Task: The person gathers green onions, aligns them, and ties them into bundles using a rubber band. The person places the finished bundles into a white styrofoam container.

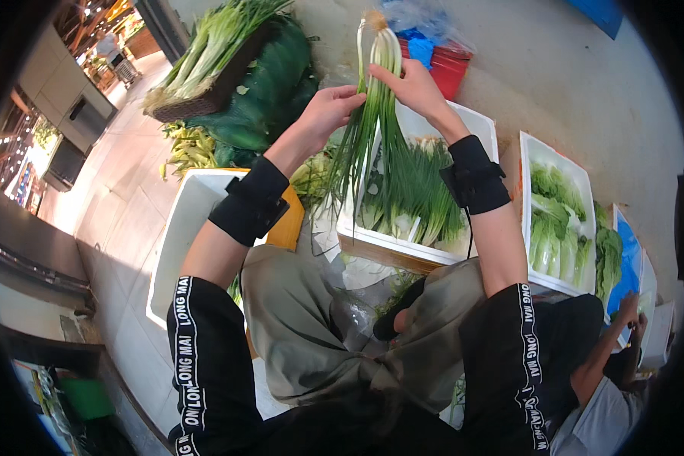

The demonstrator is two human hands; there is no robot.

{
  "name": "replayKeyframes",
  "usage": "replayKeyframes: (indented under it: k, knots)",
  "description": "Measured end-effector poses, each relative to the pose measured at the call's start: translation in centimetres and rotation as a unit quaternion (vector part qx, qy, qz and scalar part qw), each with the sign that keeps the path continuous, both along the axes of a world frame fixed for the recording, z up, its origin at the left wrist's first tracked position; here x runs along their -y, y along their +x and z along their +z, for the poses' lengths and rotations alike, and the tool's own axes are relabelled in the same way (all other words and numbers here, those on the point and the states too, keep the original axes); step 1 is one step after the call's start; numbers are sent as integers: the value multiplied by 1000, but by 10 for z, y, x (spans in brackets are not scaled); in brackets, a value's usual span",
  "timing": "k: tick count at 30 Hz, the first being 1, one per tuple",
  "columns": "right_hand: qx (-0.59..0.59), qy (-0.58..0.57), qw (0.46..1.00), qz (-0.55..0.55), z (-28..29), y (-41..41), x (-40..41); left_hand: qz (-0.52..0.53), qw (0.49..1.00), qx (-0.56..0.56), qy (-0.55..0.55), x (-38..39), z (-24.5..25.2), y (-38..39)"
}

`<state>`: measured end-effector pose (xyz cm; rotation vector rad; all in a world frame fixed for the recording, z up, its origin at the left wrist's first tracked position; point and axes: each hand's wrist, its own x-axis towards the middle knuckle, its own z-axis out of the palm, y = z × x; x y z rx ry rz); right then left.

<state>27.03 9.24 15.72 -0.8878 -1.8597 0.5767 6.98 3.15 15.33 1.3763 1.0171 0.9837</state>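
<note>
A bunch of green onions (386, 62) hangs from my right hand (413, 85), with its white bulbs and roots at the top and its green leaves drooping. My right hand grips it just below the white ends. At the left edge of the bunch, my left hand (337, 108) pinches a single stalk (360, 57) between thumb and fingers, a little apart from the others. Beneath the leaves, a white foam box (399, 242) holds more green onions (439, 194). Both my wrists wear black bands.
An open foam box (174, 228) stands at my left. Scallions (216, 51) lie in a brown basket (188, 108) on green netted sacks (262, 97). Right of me is a foam box of leafy greens (558, 228); a co-worker's hands (632, 313) are beyond it. A red container (450, 71) stands ahead.
</note>
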Motion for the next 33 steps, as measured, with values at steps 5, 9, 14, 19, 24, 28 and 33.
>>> replayKeyframes:
  k: [5,9,14,19,24,28,33]
  knots:
    - [0,-55,998,18,-10,12,9,53,997,-18,47,17,-26,22]
    - [-18,-166,983,72,-10,15,19,26,996,27,84,19,-41,22]
    - [20,-151,986,65,-13,0,26,26,982,-52,180,13,-71,19]
    - [18,-175,982,75,-19,-16,27,61,969,-87,222,15,-83,9]
    - [-3,-204,975,90,-25,-33,24,84,967,-109,216,10,-87,-4]
    - [-73,-208,971,93,-21,-47,29,128,968,-41,214,6,-87,-19]
    - [-194,-126,971,59,0,-86,29,157,956,88,230,13,-64,-41]
